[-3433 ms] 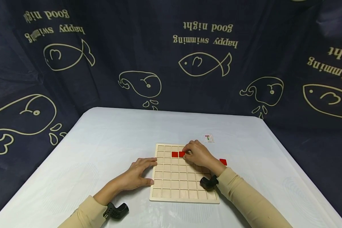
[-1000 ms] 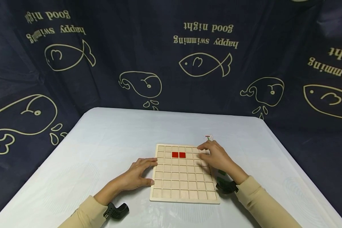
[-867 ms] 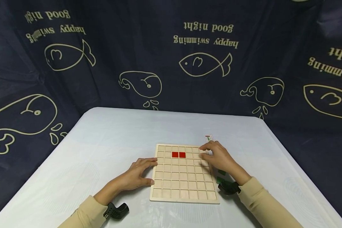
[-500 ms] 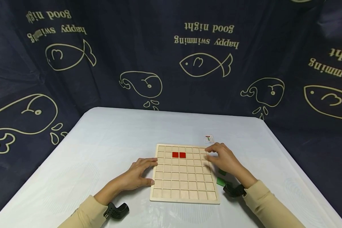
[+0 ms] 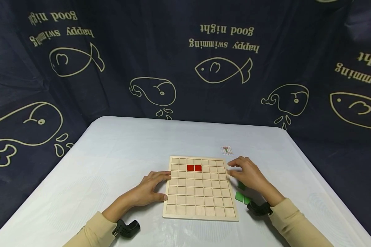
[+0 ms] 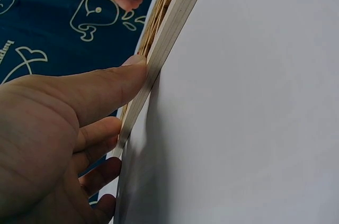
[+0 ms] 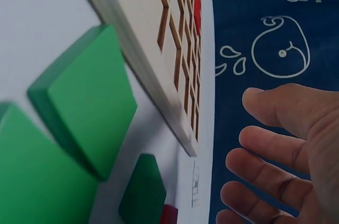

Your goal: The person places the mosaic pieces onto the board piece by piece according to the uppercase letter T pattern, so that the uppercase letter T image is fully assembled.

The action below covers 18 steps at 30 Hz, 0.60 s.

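Observation:
A wooden grid board (image 5: 190,200) lies flat on the white table. Two red square tiles (image 5: 198,168) sit side by side in its second row from the far edge. My left hand (image 5: 149,189) rests against the board's left side; in the left wrist view its thumb (image 6: 114,83) is on the edge. Just off the right side, my right hand (image 5: 248,174) hovers with nothing between its parted fingers (image 7: 259,166). Beneath and near it lie several green tiles (image 5: 239,197). One red tile (image 7: 169,215) shows behind them in the right wrist view, hidden by the hand from the head view.
A small printed card (image 5: 227,150), with a red and green T shape on a grid, lies beyond the board's far right corner. A dark blue curtain (image 5: 179,61) with whale and fish drawings hangs behind the table (image 5: 136,140).
My right hand, at the second red tile 3.4 seconds ago, has let it go and drawn back right past the board's edge, uncovering the card and green tiles. The left hand stays put.

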Motion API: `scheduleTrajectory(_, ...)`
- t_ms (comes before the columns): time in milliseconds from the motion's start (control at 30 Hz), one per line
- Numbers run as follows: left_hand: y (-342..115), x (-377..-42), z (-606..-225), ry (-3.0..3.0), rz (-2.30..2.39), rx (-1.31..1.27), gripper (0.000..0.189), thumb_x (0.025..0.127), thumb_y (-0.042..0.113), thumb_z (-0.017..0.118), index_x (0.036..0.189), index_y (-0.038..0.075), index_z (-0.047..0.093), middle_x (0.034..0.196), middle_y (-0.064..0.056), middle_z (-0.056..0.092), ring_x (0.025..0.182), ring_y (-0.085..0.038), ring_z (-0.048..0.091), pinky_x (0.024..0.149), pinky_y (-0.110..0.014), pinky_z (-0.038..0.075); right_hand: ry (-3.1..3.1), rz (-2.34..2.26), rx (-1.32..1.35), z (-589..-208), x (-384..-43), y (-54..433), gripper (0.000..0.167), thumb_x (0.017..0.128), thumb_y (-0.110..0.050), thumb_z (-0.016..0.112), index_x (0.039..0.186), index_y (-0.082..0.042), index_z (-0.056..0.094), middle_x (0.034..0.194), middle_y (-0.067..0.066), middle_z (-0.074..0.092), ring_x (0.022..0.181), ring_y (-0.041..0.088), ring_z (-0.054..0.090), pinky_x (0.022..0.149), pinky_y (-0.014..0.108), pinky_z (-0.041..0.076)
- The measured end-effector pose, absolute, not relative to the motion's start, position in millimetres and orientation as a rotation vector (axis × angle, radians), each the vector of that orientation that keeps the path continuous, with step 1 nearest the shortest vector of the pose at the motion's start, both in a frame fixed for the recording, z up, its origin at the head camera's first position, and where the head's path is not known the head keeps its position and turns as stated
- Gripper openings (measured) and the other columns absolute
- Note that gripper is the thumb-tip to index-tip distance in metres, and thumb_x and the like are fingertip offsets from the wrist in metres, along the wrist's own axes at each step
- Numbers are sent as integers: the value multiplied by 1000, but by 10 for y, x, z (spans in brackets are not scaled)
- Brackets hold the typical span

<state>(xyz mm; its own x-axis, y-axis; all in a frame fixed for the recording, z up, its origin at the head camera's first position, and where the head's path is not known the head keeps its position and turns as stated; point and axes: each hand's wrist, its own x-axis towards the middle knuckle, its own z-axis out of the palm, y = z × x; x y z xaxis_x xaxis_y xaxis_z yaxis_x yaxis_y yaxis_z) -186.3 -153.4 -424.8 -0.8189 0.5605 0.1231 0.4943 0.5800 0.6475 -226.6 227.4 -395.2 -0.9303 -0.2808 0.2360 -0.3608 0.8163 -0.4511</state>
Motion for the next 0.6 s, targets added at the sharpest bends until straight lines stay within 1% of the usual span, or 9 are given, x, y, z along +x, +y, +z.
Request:
scheduleTrajectory(200, -1535, -1861, -4247, 2705, 1064, 903, 62, 80, 31, 73, 133, 9, 50, 149, -7, 39, 133, -30, 35, 104, -58, 22, -2855, 773, 475, -3968, -2253, 2340, 27, 84, -24, 69, 107, -9, 68, 100, 5, 64, 99, 25, 55, 79, 41, 48)
scheduleTrajectory(600, -1534, -1861, -4246, 2713, 1057, 899, 63, 79, 29, 73, 134, 7, 50, 148, -8, 40, 134, -31, 34, 104, -57, 23, -2849, 737, 424, -3999, -2264, 2475, 27, 83, -21, 71, 105, -7, 69, 99, 5, 65, 98, 26, 57, 79, 45, 48)
